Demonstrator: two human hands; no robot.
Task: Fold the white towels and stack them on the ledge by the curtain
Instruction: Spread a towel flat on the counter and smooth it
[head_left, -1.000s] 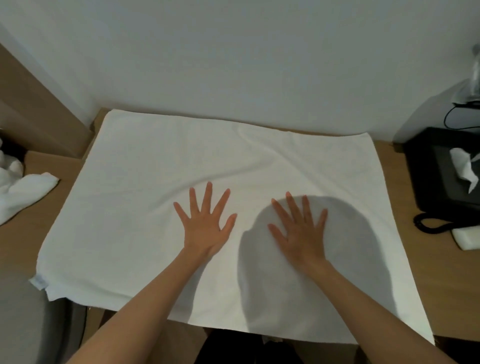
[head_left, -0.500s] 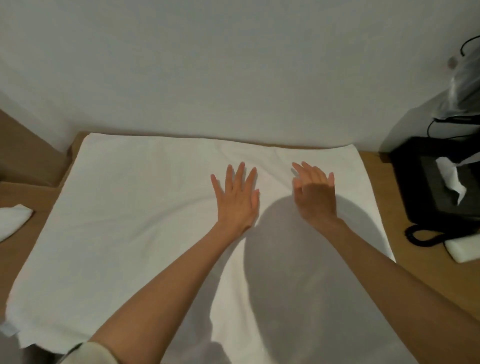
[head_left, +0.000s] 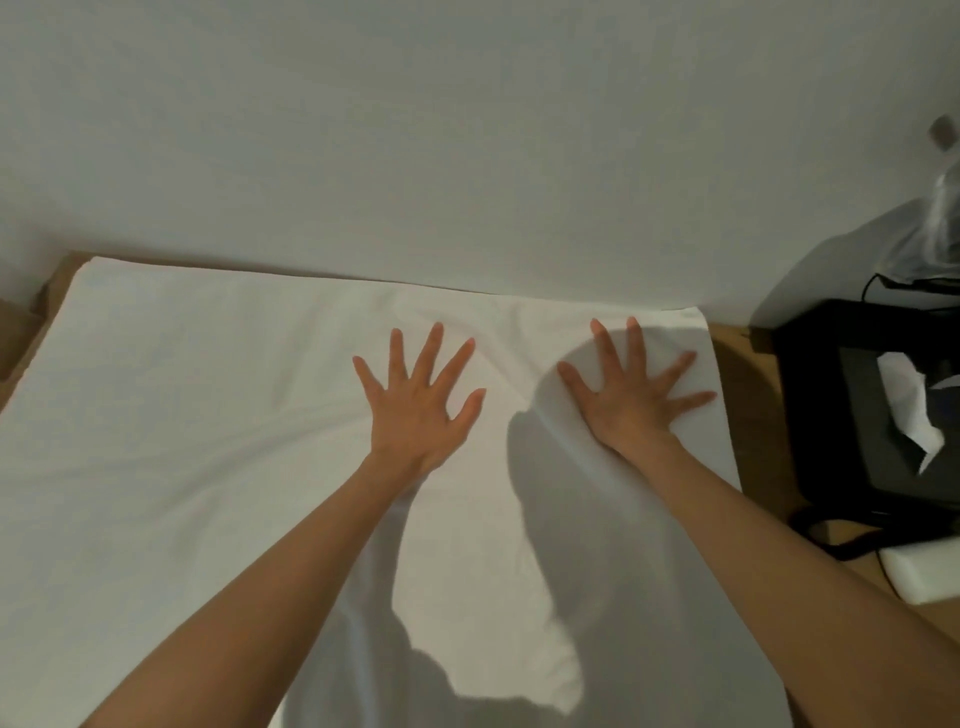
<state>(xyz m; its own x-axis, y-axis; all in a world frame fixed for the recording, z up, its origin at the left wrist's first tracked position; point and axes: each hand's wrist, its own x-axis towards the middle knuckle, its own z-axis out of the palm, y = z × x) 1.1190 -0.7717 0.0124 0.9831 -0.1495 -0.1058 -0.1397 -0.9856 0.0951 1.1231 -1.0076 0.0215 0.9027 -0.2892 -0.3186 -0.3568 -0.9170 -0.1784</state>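
While the white towel (head_left: 208, 441) lies spread flat on the wooden surface (head_left: 744, 374), its far edge against the wall (head_left: 467, 130) and its long axis running left to right, a person presses both palms on its far right part. Neither hand has a grip on the cloth: the left hand (head_left: 421, 410) and the right hand (head_left: 631, 410) lie flat, fingers straight and spread wide. The right hand sits just beside the towel's right short edge (its little finger almost reaches the hem). The left hand rests near the middle of the length, and the left short edge is well apart from both. A fold across the long axis would likely start at the right edge, to which the right hand is nearer. A black box (head_left: 831, 405) stands to the right, off the towel.
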